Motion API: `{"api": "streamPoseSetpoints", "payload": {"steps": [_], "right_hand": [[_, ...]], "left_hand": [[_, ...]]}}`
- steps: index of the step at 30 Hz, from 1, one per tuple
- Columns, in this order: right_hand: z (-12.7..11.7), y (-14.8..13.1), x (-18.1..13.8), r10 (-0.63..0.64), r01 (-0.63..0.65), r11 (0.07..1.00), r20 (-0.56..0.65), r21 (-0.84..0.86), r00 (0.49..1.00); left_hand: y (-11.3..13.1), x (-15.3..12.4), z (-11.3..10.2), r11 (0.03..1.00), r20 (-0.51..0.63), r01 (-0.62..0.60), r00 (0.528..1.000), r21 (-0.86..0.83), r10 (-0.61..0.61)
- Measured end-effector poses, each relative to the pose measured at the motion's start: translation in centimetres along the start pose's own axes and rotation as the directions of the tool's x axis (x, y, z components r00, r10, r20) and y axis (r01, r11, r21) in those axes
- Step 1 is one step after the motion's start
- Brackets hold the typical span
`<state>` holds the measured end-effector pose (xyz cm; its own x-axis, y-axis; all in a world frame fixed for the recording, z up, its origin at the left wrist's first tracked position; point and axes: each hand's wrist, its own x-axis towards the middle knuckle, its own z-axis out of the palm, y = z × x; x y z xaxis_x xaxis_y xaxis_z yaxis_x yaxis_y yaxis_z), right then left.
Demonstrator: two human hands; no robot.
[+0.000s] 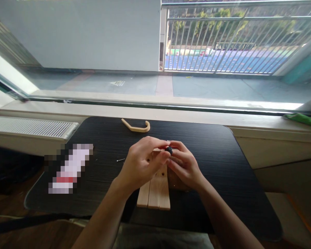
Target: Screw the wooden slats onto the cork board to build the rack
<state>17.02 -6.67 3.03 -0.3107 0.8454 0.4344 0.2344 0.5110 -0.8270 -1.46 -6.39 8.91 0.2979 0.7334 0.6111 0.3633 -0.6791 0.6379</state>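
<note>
My left hand point(143, 159) pinches a small black knob-like piece point(169, 150) between thumb and fingers. On the other side, my right hand point(185, 162) has its fingers closed on the same piece; its exact kind is too small to make out. Below both hands lie pale wooden slats point(154, 197), side by side, with dark round holes in them. A brown object point(177, 180) sits beside the slats, mostly hidden by my right hand.
The black table point(212, 141) stands against the window sill. A hook-shaped wooden piece point(137, 129) lies at its far edge, and a thin metal pin or screw point(120, 160) left of my hands. A blurred-out pale item point(72, 166) is farther left. A radiator point(33, 128) adjoins the table.
</note>
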Motion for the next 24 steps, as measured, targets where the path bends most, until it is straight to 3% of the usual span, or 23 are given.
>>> {"api": "streamPoseSetpoints", "payload": {"steps": [9, 14, 20, 24], "right_hand": [[0.53, -0.12, 0.07, -0.092, 0.082, 0.992, -0.112, -0.09, 0.989], [0.39, 0.28, -0.05, -0.045, 0.039, 0.997, -0.094, -0.059, 0.995], [-0.14, 0.66, -0.07, 0.013, -0.006, 0.995, -0.07, 0.099, 0.997], [0.12, 0.61, 0.02, -0.003, 0.009, 0.997, -0.074, 0.073, 0.997]], "left_hand": [[-0.03, 0.51, 0.3, 1.0, 0.017, -0.025, 1.0, 0.007, 0.025], [0.09, 0.64, 0.41, 0.999, 0.034, -0.027, 0.999, 0.017, 0.027], [0.22, 0.59, 0.18, 0.999, 0.025, -0.026, 0.999, 0.039, 0.025], [0.24, 0.6, 0.14, 0.999, 0.046, -0.014, 0.999, 0.037, 0.012]]}}
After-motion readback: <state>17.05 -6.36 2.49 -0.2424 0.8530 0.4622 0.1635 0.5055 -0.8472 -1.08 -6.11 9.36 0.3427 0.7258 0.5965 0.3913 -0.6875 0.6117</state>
